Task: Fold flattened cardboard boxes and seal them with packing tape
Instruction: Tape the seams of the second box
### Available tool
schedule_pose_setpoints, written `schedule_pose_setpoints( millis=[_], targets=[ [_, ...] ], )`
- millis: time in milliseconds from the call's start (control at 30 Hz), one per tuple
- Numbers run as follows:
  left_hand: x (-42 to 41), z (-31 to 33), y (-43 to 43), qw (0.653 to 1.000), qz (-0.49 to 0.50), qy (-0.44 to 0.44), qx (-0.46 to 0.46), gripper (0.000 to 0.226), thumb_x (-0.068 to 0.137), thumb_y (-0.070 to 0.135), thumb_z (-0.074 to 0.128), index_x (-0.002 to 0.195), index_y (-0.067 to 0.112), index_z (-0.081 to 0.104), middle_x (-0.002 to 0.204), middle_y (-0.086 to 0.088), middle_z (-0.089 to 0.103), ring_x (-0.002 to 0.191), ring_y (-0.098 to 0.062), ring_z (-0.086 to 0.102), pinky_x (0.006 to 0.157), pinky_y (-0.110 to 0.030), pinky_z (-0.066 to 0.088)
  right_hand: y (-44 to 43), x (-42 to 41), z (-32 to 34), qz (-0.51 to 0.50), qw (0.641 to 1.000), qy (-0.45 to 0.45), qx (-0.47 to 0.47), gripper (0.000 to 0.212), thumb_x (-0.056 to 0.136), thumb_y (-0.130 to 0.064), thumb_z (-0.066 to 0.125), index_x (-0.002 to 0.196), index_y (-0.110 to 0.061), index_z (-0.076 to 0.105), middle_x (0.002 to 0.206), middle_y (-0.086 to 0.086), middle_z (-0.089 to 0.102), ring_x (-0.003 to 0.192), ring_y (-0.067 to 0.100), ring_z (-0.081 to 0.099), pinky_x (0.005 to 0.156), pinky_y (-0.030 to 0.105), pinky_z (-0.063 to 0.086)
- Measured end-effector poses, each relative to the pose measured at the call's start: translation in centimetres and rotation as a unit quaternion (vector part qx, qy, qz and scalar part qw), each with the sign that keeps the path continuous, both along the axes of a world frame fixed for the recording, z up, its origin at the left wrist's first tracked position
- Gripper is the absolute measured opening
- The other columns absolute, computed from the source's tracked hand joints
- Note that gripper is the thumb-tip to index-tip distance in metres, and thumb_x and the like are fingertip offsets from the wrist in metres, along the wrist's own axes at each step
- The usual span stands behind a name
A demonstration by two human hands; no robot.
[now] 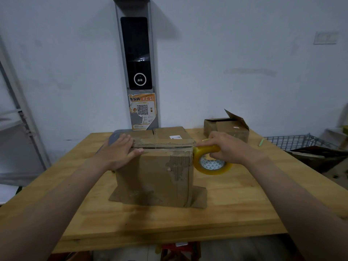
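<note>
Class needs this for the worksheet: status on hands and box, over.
Left hand flat on box top, pressing down. Right hand grips tape roll at box's right top corner. Nothing in the way.

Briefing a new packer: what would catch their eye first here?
A worn cardboard box stands centred on the wooden table, top flaps folded shut, the left hand pressing its top left corner. At its right edge, the right hand grips a roll of yellowish packing tape. Behind, a smaller open box sits at the back right.
</note>
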State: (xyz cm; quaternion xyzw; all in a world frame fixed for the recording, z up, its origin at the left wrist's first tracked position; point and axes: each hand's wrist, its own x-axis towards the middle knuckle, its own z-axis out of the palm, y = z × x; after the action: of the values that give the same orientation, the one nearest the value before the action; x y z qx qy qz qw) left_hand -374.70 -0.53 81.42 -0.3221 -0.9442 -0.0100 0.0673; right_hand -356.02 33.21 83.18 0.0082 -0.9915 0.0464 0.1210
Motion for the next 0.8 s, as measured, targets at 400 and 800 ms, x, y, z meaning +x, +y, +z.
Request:
schedule_pose_setpoints(
  millis=[400, 800],
  targets=[
    [7.7, -0.6, 9.9, 0.979, -0.205, -0.006, 0.010, 0.076, 0.103, 0.065, 0.020, 0.164, 0.021, 0.015, 0.171, 0.002, 0.011, 0.156, -0.012, 0.011, 0.128, -0.044, 0.012, -1.5, -0.6, -0.8, 0.000, 1.000, 0.026, 0.000, 0.054, 0.095, -0.033, 0.067, 0.139, -0.057, 0.048, 0.118, -0.008, 0.046, 0.115, 0.014, 0.046, 0.088, 0.035, 0.047],
    [6.8, 0.1, 4.7, 0.995, -0.086, -0.022, 0.044, 0.083, 0.098, 0.071, 0.015, 0.155, 0.015, 0.038, 0.165, -0.005, 0.032, 0.150, -0.023, 0.032, 0.119, -0.043, 0.028, -3.0, -0.6, -1.8, -0.045, 0.997, 0.043, -0.050, 0.055, 0.095, -0.026, 0.067, 0.133, -0.062, 0.051, 0.115, -0.008, 0.047, 0.109, 0.016, 0.052, 0.085, 0.042, 0.053]
  ],
)
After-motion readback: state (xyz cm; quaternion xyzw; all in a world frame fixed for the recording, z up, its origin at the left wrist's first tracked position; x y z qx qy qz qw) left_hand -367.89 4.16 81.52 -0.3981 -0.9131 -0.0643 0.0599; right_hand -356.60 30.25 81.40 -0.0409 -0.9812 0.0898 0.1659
